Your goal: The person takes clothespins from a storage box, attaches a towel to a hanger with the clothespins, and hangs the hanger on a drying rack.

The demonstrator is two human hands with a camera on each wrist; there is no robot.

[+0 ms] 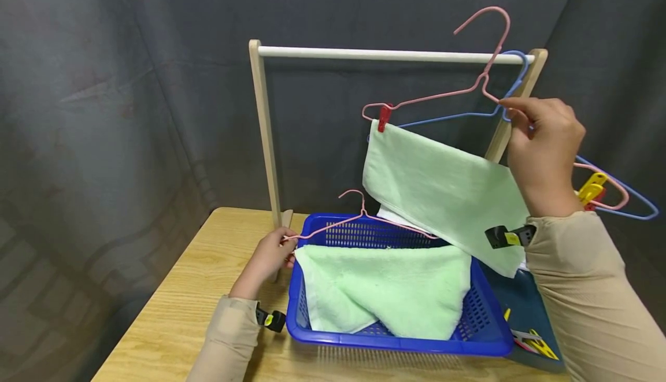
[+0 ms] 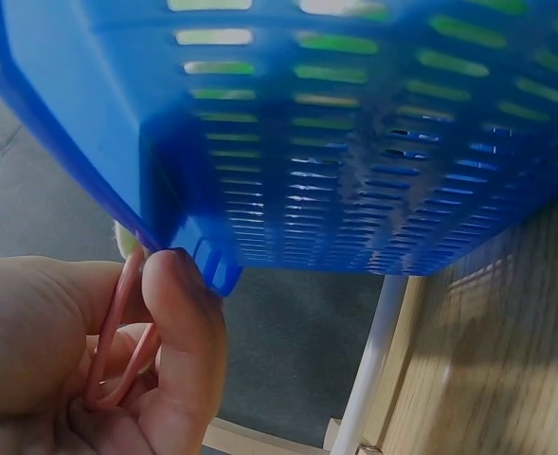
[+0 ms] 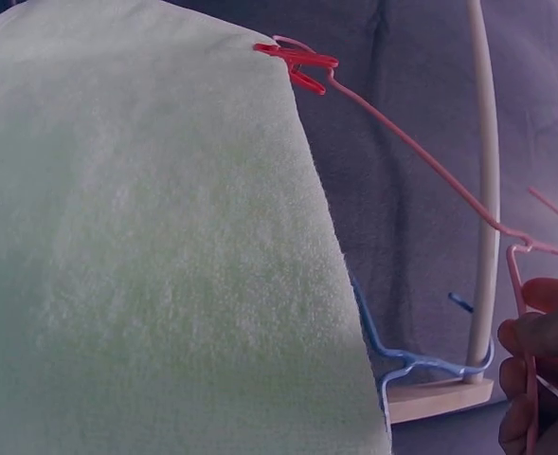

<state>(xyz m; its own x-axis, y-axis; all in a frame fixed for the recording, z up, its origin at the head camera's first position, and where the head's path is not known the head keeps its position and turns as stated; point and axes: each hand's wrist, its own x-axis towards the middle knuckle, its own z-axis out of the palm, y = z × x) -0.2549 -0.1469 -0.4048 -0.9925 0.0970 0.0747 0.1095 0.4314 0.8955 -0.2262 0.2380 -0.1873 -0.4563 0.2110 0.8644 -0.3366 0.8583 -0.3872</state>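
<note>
A wooden table (image 1: 177,307) fills the lower left of the frame, and at the centre and upper right stands a rack with a white rod (image 1: 359,54). On the table, in the lower middle, is a blue basket (image 1: 400,344). One light green cloth (image 1: 390,289) lies in it; another green cloth (image 1: 442,174) hangs at the right of centre, under the upper pink hanger (image 1: 487,73). Behind this hanger, a blue hanger (image 1: 516,85) hooks over the rod. The lower pink hanger (image 1: 363,212) is above the basket's far part. The right hand (image 1: 546,139), at upper right, pinches the upper pink hanger just below its neck. The left hand (image 1: 269,252), left of the basket, has thumb and fingers closed around the lower pink hanger's left end. A red clip (image 1: 384,118) holds the hanging cloth's upper left corner.
</note>
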